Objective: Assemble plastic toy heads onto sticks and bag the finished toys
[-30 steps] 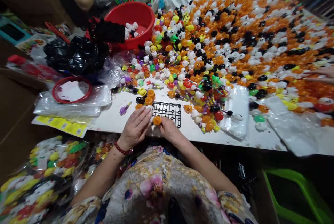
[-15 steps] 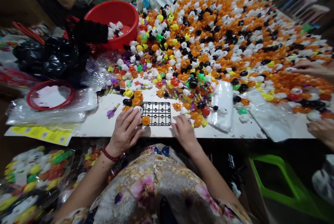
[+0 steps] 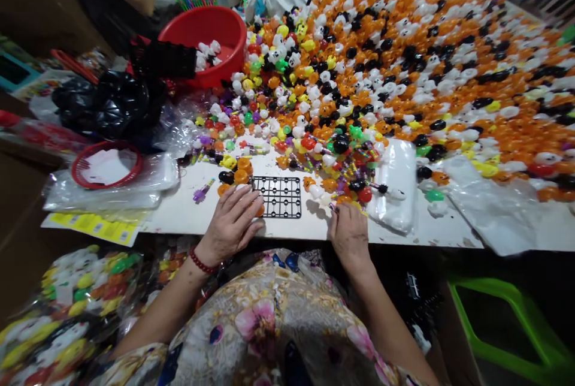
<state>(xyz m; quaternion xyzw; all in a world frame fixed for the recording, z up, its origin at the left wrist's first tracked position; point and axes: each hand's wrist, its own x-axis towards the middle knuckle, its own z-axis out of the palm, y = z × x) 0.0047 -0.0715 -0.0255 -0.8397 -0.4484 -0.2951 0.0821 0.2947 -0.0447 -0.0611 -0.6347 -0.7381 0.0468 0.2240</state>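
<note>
A black plastic grid frame (image 3: 281, 197) lies flat on the white tabletop. Over its left edge rests my left hand (image 3: 233, 218), fingers stretched out and partly covering small orange and white toy pieces. Just beyond those fingers sit an orange pumpkin-like piece (image 3: 245, 164) and a black piece (image 3: 226, 177). To the right of the grid, my right hand (image 3: 350, 233) reaches into a small heap of mixed toy pieces (image 3: 330, 185), its fingers bent together. Its fingertips are among the orange and yellow pieces, and what they grip is too small to make out.
A huge pile of orange, white and black toy pieces (image 3: 404, 62) covers the far table. Clear plastic bags (image 3: 395, 188) lie at right. At left stand a red tub (image 3: 224, 44), a small red basket (image 3: 108, 164) and a black bag (image 3: 110, 104). A green stool (image 3: 498, 320) is below.
My right hand has moved right, away from the grid's right edge and into the small heap of toy pieces. My left hand stays over the grid's left edge. The view has shifted slightly.
</note>
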